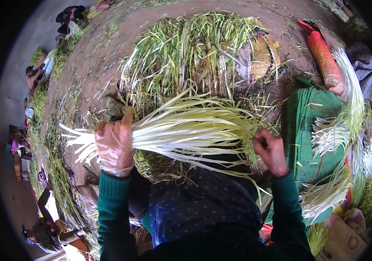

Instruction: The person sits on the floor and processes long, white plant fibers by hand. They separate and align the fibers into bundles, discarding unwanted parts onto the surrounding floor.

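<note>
My left hand (114,145), in a clear plastic glove, grips a bunch of blanched, chive-like stalks (186,130) near their white root ends. The bunch lies sideways above my lap, its yellow-green leaf tips spread to the right. My bare right hand (270,151) is at those tips with curled fingers. Whether it pinches any leaves cannot be made out. A dark dotted apron (202,205) covers my lap under the bunch. Just beyond the bunch lies a heap of green and withered leaves (186,55).
On my right, a green woven sack (313,107) bears white stalk bundles (331,135). Behind it lies a red sack (324,58). Leaf litter (59,182) covers the dirt floor (85,65) at left. Other people, one in a checked top (46,235), sit along the left side.
</note>
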`<state>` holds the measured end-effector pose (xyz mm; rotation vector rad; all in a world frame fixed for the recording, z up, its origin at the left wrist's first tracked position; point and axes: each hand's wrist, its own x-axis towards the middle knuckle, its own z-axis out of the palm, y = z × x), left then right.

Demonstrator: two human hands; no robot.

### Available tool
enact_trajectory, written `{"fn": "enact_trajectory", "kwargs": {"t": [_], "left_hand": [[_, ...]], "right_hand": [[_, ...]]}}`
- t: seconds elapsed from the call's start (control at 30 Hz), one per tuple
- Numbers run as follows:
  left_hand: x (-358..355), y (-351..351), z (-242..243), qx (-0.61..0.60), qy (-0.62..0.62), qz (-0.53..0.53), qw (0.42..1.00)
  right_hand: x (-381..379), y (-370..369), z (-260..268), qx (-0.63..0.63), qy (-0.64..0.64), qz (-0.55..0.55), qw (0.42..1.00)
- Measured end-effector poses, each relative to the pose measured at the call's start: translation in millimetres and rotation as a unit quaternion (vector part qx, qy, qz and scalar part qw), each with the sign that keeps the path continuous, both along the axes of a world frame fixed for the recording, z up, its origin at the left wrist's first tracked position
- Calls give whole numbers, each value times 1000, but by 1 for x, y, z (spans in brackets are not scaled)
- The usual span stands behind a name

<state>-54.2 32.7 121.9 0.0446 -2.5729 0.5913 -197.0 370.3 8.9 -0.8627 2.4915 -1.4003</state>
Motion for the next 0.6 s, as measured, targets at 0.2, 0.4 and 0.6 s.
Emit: {"fn": "enact_trajectory", "kwargs": {"t": [0.2,0.4,0.6], "left_hand": [[23,-4,-18,-9,2,-30,1000],[64,0,-21,12,20,-20,1000],[111,-13,-33,51,-52,-15,997]], "right_hand": [[5,37,4,103,62,-84,989],[10,-38,22,-54,25,101,993],[6,44,-105,181,-13,-9,983]]}}
